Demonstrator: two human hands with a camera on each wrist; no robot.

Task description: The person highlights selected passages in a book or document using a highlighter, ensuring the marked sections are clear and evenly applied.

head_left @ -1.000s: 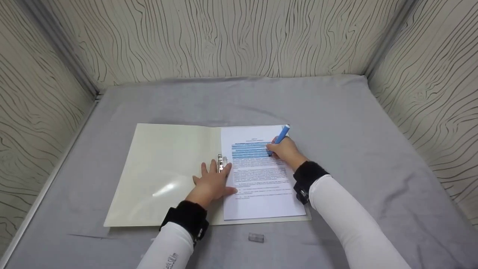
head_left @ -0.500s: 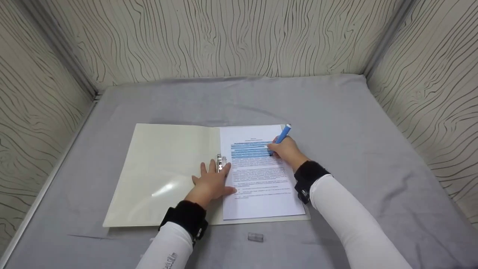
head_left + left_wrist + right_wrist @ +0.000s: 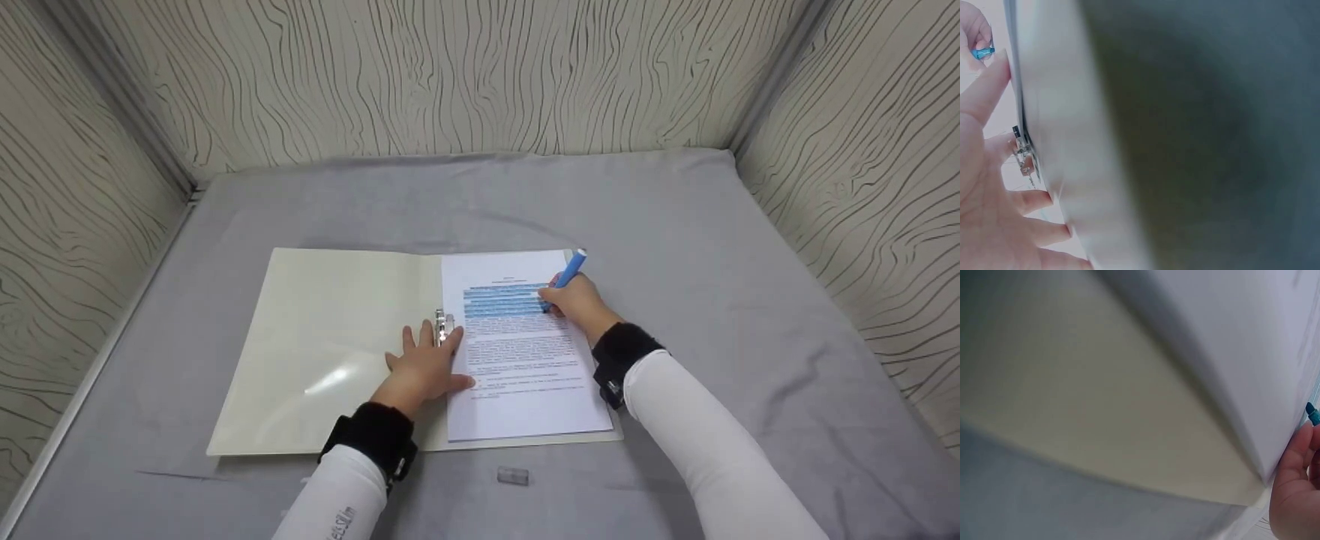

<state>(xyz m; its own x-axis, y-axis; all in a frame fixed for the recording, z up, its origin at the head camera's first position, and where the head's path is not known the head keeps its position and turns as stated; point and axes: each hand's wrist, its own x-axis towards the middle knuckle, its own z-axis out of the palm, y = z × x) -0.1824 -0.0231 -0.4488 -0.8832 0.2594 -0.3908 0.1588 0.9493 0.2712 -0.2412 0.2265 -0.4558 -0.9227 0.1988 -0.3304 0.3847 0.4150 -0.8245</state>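
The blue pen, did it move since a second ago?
Yes, a little. The blue pen has slid right along the printed page, its tip now nearer the page's right edge. The right hand holds it.

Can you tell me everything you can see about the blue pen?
The blue pen is a chunky marker with a light blue barrel and a pale end pointing up and away. It tilts, tip down on the printed page, at the right end of lines already coloured blue. The right hand grips its lower part. Its cap is off; a small clear cap lies on the grey cloth.
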